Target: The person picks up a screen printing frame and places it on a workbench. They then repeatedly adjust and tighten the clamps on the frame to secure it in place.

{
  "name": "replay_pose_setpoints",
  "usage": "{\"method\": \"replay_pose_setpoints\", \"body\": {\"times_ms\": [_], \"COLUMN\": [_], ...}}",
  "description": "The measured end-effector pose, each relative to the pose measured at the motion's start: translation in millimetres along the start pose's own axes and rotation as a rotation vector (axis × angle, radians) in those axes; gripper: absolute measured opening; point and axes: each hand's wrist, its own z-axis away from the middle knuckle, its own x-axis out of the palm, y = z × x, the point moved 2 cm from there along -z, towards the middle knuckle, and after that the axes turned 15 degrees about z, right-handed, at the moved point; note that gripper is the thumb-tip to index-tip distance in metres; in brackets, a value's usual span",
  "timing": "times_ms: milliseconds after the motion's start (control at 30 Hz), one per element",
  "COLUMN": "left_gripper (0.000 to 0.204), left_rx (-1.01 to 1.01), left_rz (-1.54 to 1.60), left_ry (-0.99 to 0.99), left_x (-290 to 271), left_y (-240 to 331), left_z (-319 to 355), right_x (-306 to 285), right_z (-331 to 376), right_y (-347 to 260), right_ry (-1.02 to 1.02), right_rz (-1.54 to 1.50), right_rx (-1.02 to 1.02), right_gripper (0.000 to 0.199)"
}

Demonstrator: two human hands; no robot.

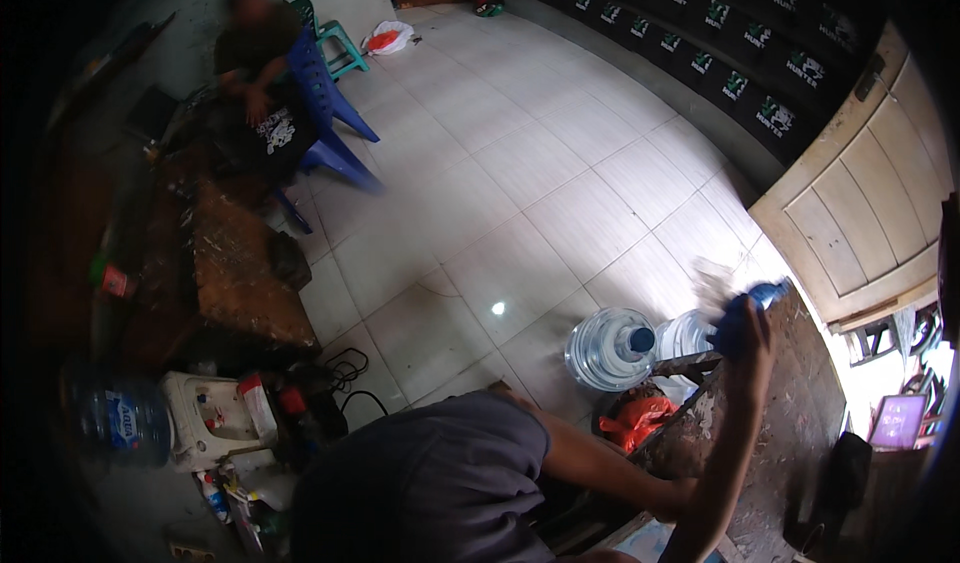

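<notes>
My right forearm rises from the lower edge, and my right hand (pixel 758 341) is closed around a blue object (pixel 738 325), perhaps a cloth, too blurred to name surely. A lighter blue part (pixel 768 292) shows beyond it, with a pale smear beside it. My left arm, in a grey sleeve, reaches rightward across the lower middle. My left hand (pixel 683 500) is by the worn table, mostly hidden behind my right forearm, so its fingers do not show. Left of my right hand, a large clear water jug (pixel 612 349) with a blue cap stands beside a second clear jug (pixel 685 336).
The worn table (pixel 790 393) lies under my right arm. An orange plastic bag (pixel 640 421) sits beside it. A wooden door (pixel 860 193) stands at right. A person (pixel 255 53) sits by a blue chair (pixel 325 103) at far left. Cables (pixel 350 373) lie near a white dispenser (pixel 215 423).
</notes>
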Motion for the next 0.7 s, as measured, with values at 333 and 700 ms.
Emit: {"method": "replay_pose_setpoints", "body": {"times_ms": [333,700], "left_gripper": [0.035,0.035], "left_rx": [0.027,-0.016], "left_rz": [0.033,0.033], "left_ry": [-0.071,-0.066], "left_x": [3.1,-9.6], "left_y": [6.6,-12.9], "left_z": [19.6,30.6], "right_x": [108.3,101.6], "right_z": [-5.6,8.2], "right_y": [-31.3,-1.9], "right_ry": [-0.239,-0.257], "right_rz": [-0.350,-0.356], "right_rx": [0.297,0.267], "right_gripper": [0.029,0.032]}}
